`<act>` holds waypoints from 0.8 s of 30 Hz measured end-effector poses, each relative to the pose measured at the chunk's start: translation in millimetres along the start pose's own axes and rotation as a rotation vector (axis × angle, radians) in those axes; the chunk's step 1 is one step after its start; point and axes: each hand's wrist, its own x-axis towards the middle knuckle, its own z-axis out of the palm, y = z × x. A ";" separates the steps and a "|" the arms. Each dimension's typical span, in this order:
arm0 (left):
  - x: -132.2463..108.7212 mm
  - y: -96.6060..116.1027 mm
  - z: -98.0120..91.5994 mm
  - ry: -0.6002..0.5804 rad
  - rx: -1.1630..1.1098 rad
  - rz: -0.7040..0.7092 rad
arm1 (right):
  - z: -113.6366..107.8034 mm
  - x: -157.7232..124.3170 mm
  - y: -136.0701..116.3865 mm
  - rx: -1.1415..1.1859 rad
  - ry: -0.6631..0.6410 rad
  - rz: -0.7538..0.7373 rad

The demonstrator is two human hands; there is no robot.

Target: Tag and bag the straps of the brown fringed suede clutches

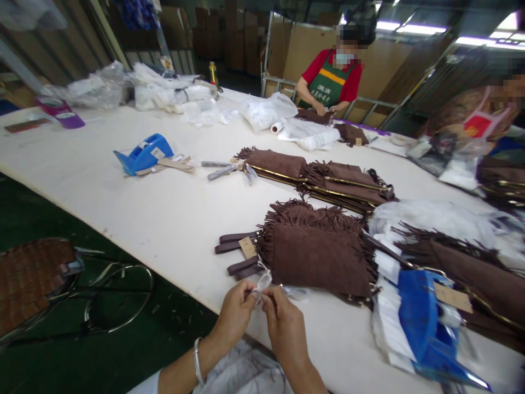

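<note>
"Cartons [246, 41] are standing stacked behind the white table [94, 148]; what are you seeing on top of it?"

"Brown fringed bags [276, 164] are lying in a row toward the middle, and a blue tape dispenser [141, 156] is sitting off to their left. A second dispenser [422, 317] is resting at my right, next to some white wrapping [391, 328]."

"And what are your hands doing?"

"Both are gripping the same thing. My left hand [235, 309] is pinching a small piece of clear plastic [263, 280] between thumb and fingers, and my right hand [287, 323] is holding it from the other side. Fingertips are nearly meeting, so they are partly covering it."

"Where exactly is that plastic?"

"It is showing near the table's close edge, in front of the nearest bag [322, 260], right by its dark straps [244, 267]. A tan tag [247, 247] is lying against them."

"Who is working across from you?"

"Someone in a green apron [328, 85] is resting both hands on a brown piece [314, 116]."
</note>
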 end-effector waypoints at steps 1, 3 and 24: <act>0.4 -1.4 0.3 0.004 -0.015 -0.004 | -0.5 -1.1 0.4 0.006 -0.005 -0.015; 1.0 -3.6 0.4 0.003 -0.042 -0.010 | -1.2 -1.9 2.0 0.028 -0.017 -0.038; -2.8 -1.4 0.6 -0.012 -0.075 -0.071 | 0.7 -2.9 1.7 -0.119 -0.015 -0.053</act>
